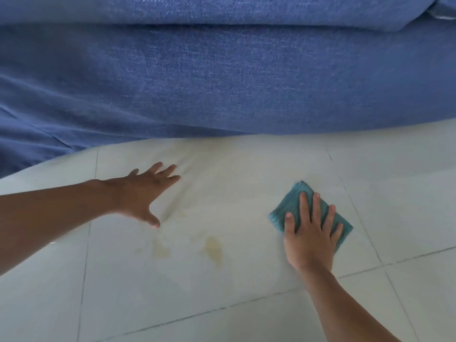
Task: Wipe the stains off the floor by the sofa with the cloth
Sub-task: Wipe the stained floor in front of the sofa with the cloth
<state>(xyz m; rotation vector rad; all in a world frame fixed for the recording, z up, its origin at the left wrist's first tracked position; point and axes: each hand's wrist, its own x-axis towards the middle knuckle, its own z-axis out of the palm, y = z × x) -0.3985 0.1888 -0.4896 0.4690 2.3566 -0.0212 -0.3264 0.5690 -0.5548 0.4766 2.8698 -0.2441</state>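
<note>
A folded teal cloth (291, 206) lies flat on the pale tiled floor (246, 304) at the right. My right hand (309, 233) presses down on it, fingers spread across its top. Yellowish-brown stains (213, 249) mark the tile between my two hands, with a fainter patch (160, 248) to their left. My left hand (144, 191) rests flat on the floor at the left, fingers apart, holding nothing. The blue sofa (222, 82) fills the upper half of the view, just beyond both hands.
Dark grout lines (246, 301) cross the floor between large tiles. A faint yellowish tint (214, 146) shows on the floor along the sofa's lower edge. Open floor extends to the right and toward the bottom of the view.
</note>
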